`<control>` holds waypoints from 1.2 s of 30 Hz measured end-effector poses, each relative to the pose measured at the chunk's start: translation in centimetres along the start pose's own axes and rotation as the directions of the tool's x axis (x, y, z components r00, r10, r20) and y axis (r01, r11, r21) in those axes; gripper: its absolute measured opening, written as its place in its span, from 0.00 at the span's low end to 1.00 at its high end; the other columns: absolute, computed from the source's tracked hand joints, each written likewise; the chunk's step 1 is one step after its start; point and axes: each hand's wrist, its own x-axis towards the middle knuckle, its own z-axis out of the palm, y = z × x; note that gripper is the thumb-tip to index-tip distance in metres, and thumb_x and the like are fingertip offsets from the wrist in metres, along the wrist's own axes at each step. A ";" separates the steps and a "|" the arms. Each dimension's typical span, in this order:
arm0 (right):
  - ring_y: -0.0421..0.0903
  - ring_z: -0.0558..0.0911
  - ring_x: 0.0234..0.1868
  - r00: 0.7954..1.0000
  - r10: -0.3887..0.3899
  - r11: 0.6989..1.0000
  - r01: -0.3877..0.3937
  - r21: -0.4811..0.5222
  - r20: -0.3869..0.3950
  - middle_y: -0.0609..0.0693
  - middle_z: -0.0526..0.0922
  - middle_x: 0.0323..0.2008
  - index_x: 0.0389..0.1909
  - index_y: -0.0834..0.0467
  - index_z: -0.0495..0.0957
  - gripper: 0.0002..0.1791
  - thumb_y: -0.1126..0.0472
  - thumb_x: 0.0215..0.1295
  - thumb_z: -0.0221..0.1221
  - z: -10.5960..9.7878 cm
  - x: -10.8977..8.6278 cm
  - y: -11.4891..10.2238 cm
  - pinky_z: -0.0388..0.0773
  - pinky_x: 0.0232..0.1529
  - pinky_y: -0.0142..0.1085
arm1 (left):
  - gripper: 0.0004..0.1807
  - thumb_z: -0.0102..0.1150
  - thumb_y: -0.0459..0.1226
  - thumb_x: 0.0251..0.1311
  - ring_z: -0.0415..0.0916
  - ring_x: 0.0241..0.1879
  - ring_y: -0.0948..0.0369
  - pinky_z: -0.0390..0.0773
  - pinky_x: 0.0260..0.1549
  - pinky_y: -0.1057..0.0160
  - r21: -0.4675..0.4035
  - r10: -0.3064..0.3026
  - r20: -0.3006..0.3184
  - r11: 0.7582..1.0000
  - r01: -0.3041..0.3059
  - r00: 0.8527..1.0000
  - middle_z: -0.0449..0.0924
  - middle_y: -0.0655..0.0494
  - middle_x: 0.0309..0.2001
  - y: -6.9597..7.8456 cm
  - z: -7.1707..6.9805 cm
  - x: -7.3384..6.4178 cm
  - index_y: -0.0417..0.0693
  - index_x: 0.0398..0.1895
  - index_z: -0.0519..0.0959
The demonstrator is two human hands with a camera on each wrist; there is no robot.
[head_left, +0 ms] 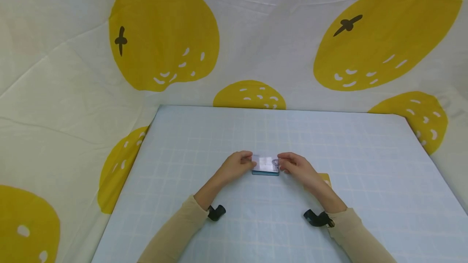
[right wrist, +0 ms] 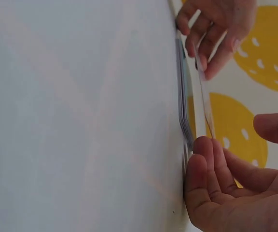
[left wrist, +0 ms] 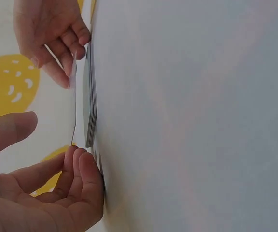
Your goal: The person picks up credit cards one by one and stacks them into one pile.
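Observation:
Between my two hands is a thin, glossy, see-through sheet with a small round mark near its right end. My left hand holds the sheet's left end at the fingertips, thumb raised apart from it in the left wrist view. At the right end, my right hand holds it the same way, its thumb also lifted. Just under the sheet lies a flat stack of thin rectangular plates, teal at its front edge in the head view. A narrow gap separates sheet and stack in both wrist views.
A flat yellow piece lies on the table, partly hidden by my right forearm. The table has a pale checked cover. Behind it hangs a white cloth with yellow fruit prints. Black wrist cameras sit at both cuffs.

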 end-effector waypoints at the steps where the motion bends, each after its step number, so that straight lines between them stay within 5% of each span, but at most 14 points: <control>1: 0.53 0.79 0.49 1.000 0.000 1.000 0.000 -0.002 -0.002 0.61 0.79 0.54 0.64 0.68 0.71 0.24 0.56 0.75 0.56 0.0 0.0 0.0 0.78 0.50 0.40 | 0.28 0.63 0.46 0.66 0.77 0.56 0.53 0.76 0.55 0.53 0.005 0.000 0.001 1.000 0.000 1.000 0.79 0.49 0.56 0.0 0.0 0.0 0.39 0.64 0.75; 10: 0.52 0.80 0.48 1.000 -0.015 0.999 0.016 -0.046 0.009 0.62 0.80 0.54 0.62 0.69 0.72 0.21 0.61 0.75 0.54 0.1 -0.1 0.0 0.78 0.48 0.40 | 0.27 0.63 0.44 0.66 0.78 0.53 0.53 0.76 0.53 0.55 0.048 0.014 0.014 0.999 -0.015 1.000 0.81 0.48 0.52 -0.1 0.2 0.1 0.35 0.62 0.76; 36: 0.47 0.81 0.45 1.000 -0.018 0.975 0.021 -0.220 0.014 0.54 0.83 0.49 0.60 0.65 0.75 0.23 0.52 0.73 0.58 -0.1 0.3 0.9 0.77 0.45 0.39 | 0.24 0.62 0.43 0.66 0.79 0.50 0.56 0.77 0.51 0.56 0.164 0.032 0.018 0.986 -0.035 0.999 0.82 0.51 0.48 0.2 0.6 0.6 0.36 0.59 0.79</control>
